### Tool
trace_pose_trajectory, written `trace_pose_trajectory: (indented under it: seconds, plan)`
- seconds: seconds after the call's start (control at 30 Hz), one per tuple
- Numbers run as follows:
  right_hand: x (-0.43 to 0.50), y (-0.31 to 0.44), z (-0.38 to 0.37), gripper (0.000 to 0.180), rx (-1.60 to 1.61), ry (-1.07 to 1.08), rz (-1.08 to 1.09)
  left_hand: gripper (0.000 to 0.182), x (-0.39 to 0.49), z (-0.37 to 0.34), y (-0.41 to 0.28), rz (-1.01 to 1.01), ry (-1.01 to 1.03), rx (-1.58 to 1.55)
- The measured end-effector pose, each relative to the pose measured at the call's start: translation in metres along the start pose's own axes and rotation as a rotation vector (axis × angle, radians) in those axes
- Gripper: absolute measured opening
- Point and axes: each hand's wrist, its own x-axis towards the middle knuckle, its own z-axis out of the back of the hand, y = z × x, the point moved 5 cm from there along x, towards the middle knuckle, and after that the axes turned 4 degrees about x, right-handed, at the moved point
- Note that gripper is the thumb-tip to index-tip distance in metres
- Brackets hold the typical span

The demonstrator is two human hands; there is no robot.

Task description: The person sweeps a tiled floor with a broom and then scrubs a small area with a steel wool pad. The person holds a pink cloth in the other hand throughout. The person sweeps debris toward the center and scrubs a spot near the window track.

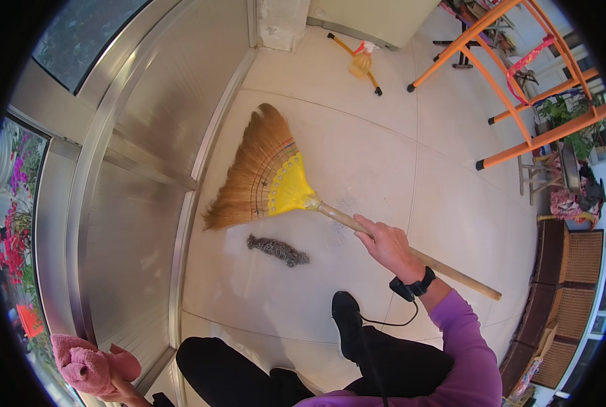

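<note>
My right hand (386,244) is closed around the wooden handle of a broom (341,215). The broom's straw bristles (254,168) fan out to the left below a yellow plastic collar (289,187). In front of my feet, a clump of dark grey debris (277,249) lies on the pale tile floor (232,290), just below the bristles. At the lower left, my left hand (122,390) grips a bunched pink cloth (87,365) beside the metal door frame. The cloth covers part of that hand's fingers.
A metal-framed door (135,213) runs along the left. A spray bottle (361,63) with amber liquid stands near a pale cabinet-like body (374,18). An orange metal frame with black-capped legs (506,109) is at upper right. Brown woven-panel furniture (580,259) lines the right side.
</note>
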Motion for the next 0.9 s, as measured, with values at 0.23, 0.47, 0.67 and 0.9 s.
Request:
trace_pose_trajectory:
  seconds: [0.23,0.47,0.67,0.9]
  plan:
    - [-0.077,-0.068,-0.003,0.039,-0.104,0.057,-0.251,0.044,0.007,-0.009,-0.01,-0.094,0.014,-0.002]
    - [-0.205,-0.145,0.021,0.04,0.233,-0.27,-0.51,0.043,0.01,-0.015,-0.018,-0.148,0.032,-0.017]
    - [-0.178,-0.213,-0.004,0.042,0.589,-0.545,-0.808,0.042,0.016,-0.025,-0.027,-0.199,0.065,-0.038]
    - [-0.17,-0.275,-0.047,0.045,0.532,-0.499,-1.008,0.042,0.02,-0.03,-0.037,-0.246,0.095,-0.058]
